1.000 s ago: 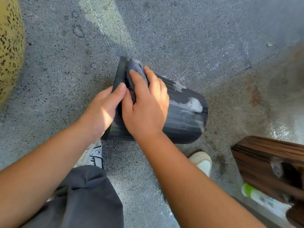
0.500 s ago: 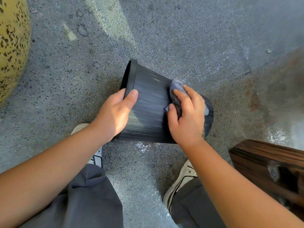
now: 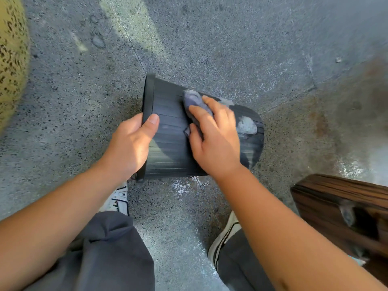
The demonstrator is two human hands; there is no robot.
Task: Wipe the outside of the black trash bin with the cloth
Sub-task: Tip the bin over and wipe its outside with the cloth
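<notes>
Two bare hands work over a speckled grey terrazzo floor (image 3: 210, 38) scored by thin joint lines, with a pale band of sunlight crossing its upper part and rust-brown staining toward the right. At the left edge bulges a yellow, black-flecked rounded object (image 3: 10, 59); what it is cannot be told. At the lower right stands a piece of dark wood-grain furniture (image 3: 340, 198), blurred.

The black trash bin (image 3: 168, 148) lies on its side on the floor between the hands, its rimmed open end to the left and its closed base to the right. Its ribbed wall carries pale grey smears near the base. The inside is hidden from this angle, so its contents cannot be told.

The left hand (image 3: 128, 148) grips the bin's rim, thumb laid over the outer wall and fingers curled round the edge out of sight. The right hand (image 3: 214, 135) presses a crumpled grey-blue cloth (image 3: 194, 101) against the bin's upper side, fingers bent over the cloth and thumb tucked against its lower fold.

Below, grey trouser legs (image 3: 105, 253) and two white sneakers show; the left sneaker (image 3: 117, 200) bears a small dark mark on its tongue, too small to read.
</notes>
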